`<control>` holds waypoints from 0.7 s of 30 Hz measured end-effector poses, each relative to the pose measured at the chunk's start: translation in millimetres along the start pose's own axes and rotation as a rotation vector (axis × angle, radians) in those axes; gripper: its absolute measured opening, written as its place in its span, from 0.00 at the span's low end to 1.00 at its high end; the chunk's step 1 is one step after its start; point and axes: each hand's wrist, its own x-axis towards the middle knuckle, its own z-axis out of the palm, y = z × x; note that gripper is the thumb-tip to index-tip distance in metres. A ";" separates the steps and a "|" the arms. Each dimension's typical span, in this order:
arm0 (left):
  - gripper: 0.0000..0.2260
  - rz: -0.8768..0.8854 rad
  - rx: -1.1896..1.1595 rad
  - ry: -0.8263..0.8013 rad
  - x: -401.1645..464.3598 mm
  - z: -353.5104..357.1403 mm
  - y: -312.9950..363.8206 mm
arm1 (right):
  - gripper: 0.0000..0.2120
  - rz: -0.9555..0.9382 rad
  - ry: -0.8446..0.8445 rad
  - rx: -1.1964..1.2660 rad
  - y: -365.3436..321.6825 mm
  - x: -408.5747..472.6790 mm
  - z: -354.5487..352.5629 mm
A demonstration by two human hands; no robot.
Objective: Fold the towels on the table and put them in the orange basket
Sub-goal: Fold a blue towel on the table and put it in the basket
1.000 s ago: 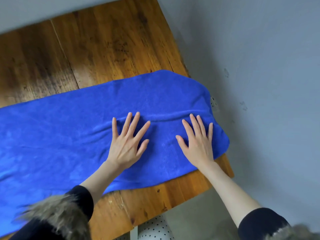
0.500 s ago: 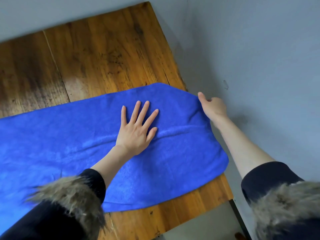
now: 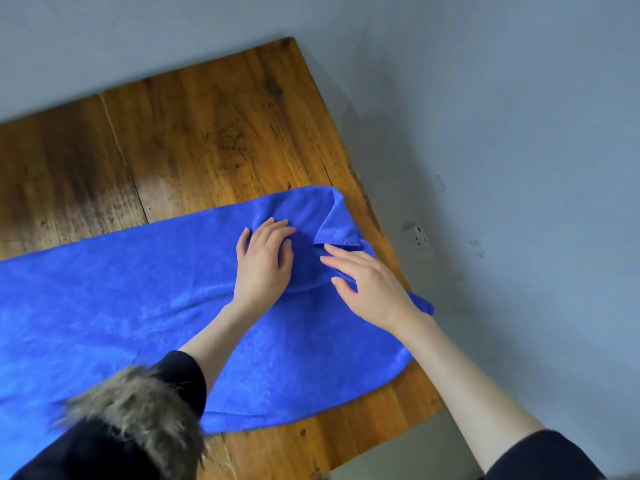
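Moved: the right hand (image 3: 372, 284) has come in from the counter's right edge and now lies over the towel; half a second ago it was out at that edge holding the towel's end. A flap of that end (image 3: 337, 225) now stands folded up and over, where the towel lay flat before.
Towel: the long bright blue plush microfibre towel (image 3: 138, 299) lies along the worn brown wooden counter (image 3: 214, 133), its right end at the counter's right edge, one corner hanging just past it.
Left hand: the left hand (image 3: 265, 259) rests flat on the towel just left of the raised flap, fingers (image 3: 277, 225) close together and slightly bent, pinning the cloth.
Right hand: fingers (image 3: 341, 254) extended and a little apart, tips at the hem of the flap; whether they pinch the hem I cannot tell.
Basket: no orange basket is in view.
Step in hand: likely bringing the right end over to the left to begin the fold.
Doing it well: carry both corners of the end together so the hem lands square; move the pinning hand aside before the flap comes down; smooth from the crease outward.
Other change: the left hand has shifted slightly toward the right end, its fingers no longer fanned.
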 end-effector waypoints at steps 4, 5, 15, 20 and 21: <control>0.17 0.069 0.091 0.051 17.0 0.2 24.0 | 0.11 0.065 0.216 -0.057 13.9 -22.8 -0.2; 0.19 0.155 0.120 0.000 20.2 2.3 30.3 | 0.11 0.097 0.272 -0.084 18.7 -29.5 -1.2; 0.09 0.124 0.049 -0.048 41.5 15.1 63.8 | 0.09 0.414 0.185 -0.194 44.5 -81.7 -15.3; 0.07 -0.473 -0.597 0.048 56.2 -23.3 65.1 | 0.12 0.529 -0.031 -0.348 32.9 -98.4 -31.9; 0.07 -0.510 -0.665 0.062 56.7 -31.7 62.4 | 0.14 0.562 -0.061 -0.366 28.9 -99.6 -35.0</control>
